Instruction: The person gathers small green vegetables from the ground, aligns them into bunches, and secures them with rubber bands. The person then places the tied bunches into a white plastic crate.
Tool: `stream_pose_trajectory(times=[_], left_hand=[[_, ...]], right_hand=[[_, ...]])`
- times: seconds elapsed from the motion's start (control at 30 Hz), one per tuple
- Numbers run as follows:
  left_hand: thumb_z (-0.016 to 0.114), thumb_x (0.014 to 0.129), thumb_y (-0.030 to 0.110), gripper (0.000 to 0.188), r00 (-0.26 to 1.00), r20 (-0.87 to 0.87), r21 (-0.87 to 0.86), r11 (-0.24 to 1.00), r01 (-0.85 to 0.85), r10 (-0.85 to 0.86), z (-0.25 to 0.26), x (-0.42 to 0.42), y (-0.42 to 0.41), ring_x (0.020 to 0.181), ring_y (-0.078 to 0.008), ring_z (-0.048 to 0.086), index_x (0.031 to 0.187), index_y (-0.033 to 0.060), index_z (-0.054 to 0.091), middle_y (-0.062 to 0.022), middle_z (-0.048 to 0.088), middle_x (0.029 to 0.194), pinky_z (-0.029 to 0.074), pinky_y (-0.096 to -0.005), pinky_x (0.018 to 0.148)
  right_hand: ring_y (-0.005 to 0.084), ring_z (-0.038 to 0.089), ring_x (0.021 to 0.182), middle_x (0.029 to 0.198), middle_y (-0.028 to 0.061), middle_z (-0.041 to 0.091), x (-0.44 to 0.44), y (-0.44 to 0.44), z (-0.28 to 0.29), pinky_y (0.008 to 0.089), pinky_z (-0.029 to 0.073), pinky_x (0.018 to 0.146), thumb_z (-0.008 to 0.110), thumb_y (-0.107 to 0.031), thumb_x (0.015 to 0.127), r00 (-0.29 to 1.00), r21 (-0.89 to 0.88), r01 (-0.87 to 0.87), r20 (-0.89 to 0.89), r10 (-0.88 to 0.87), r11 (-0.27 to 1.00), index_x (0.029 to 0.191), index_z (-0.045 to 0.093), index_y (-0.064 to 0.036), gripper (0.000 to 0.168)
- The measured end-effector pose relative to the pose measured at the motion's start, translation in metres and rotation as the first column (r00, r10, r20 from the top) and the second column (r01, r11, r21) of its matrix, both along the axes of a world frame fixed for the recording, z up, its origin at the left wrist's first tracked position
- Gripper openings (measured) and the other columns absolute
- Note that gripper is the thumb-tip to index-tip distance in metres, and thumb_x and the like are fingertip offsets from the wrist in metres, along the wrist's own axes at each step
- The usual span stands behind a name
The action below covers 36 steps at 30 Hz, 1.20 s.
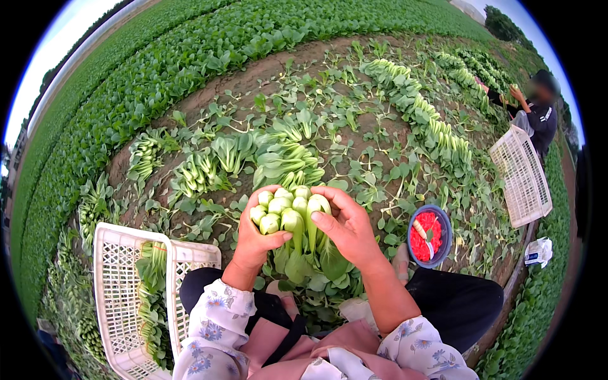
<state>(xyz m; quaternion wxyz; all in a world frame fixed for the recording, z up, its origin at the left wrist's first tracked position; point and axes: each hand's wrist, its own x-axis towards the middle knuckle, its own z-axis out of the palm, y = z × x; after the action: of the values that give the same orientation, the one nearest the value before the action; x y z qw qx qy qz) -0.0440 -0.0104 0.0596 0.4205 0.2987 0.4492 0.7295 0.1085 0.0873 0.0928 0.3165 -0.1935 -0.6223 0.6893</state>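
Observation:
Between my two hands is a bunch of bok choy (pixel 289 213), its pale rounded bases turned up and its leaves hanging down. My left hand (pixel 259 235) wraps the bunch from the left, thumb across the front. From the right, my right hand (pixel 344 228) grips it with the thumb on an outer stalk. Just beyond the hands lies a pile of bok choy (pixel 289 161) on the soil. Right of my right hand stands a blue bowl (pixel 445 247) holding red ties (pixel 422 247) and a small knife with a wooden handle (pixel 420 230).
A white plastic crate (pixel 107 285) with tied bok choy bunches (pixel 152 280) stands at my left. Rows of cut bok choy (pixel 427 118) lie ahead. At the right are another white crate (pixel 520 175), a white plastic bag (pixel 538 251) and a co-worker (pixel 541 118). Uncut plants grow beyond.

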Motion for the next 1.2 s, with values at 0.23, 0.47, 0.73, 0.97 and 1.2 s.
stream_pose_trajectory(times=[0.23,0.47,0.73,0.97,1.2], left_hand=[[0.079,0.054,0.013,0.081,1.000,0.029,0.031,1.000,-0.007,0.006,0.006,-0.005,-0.002,0.105,-0.0162,0.054,0.127,0.0010,0.045,-0.0054,0.055,0.113,0.043,-0.0293,0.093],[0.080,0.054,0.014,0.082,0.999,0.030,0.032,0.999,-0.026,0.025,0.006,-0.006,-0.003,0.105,-0.0164,0.054,0.127,0.0008,0.044,-0.0055,0.054,0.113,0.043,-0.0294,0.094],[0.081,0.053,0.015,0.083,0.999,-0.050,0.009,1.000,0.009,-0.008,0.010,-0.009,-0.008,0.104,-0.0158,0.053,0.126,0.0009,0.045,-0.0055,0.054,0.114,0.043,-0.0292,0.093],[0.083,0.053,0.014,0.084,0.998,-0.066,0.055,0.998,-0.009,0.013,0.038,0.001,-0.009,0.103,-0.0156,0.053,0.126,0.0012,0.045,-0.0059,0.053,0.114,0.044,-0.0293,0.092],[0.082,0.051,0.017,0.084,0.925,-0.375,0.011,0.998,-0.057,0.057,0.097,-0.002,-0.041,0.101,-0.0148,0.054,0.126,0.0026,0.046,-0.0060,0.056,0.111,0.045,-0.0299,0.091]], right_hand=[[0.0116,0.055,0.101,0.113,0.0066,0.059,-0.001,0.006,0.004,0.0262,0.043,0.088,0.062,-0.015,0.091,0.996,0.053,-0.004,0.084,0.000,0.999,0.123,0.055,0.004,0.038],[0.0167,0.059,0.088,0.099,0.0102,0.061,-0.007,0.014,0.002,0.0286,0.046,0.079,0.057,-0.014,0.093,0.994,0.332,-0.021,0.112,-0.018,0.943,0.119,0.057,0.004,0.032],[0.0145,0.054,0.081,0.094,0.0064,0.055,0.001,0.034,0.026,0.0265,0.046,0.070,0.057,-0.017,0.093,0.912,0.585,-0.270,0.409,0.009,0.765,0.125,0.054,0.001,0.037],[0.0141,0.060,0.086,0.108,0.0083,0.056,0.003,0.032,0.042,0.0269,0.057,0.064,0.056,-0.015,0.093,0.925,0.194,-0.328,0.265,0.272,0.925,0.134,0.046,-0.002,0.044],[0.0153,0.060,0.094,0.119,0.0129,0.055,-0.002,0.010,0.059,0.0283,0.058,0.073,0.052,-0.007,0.094,0.919,0.192,-0.394,0.100,0.382,0.899,0.139,0.035,0.003,0.050]])
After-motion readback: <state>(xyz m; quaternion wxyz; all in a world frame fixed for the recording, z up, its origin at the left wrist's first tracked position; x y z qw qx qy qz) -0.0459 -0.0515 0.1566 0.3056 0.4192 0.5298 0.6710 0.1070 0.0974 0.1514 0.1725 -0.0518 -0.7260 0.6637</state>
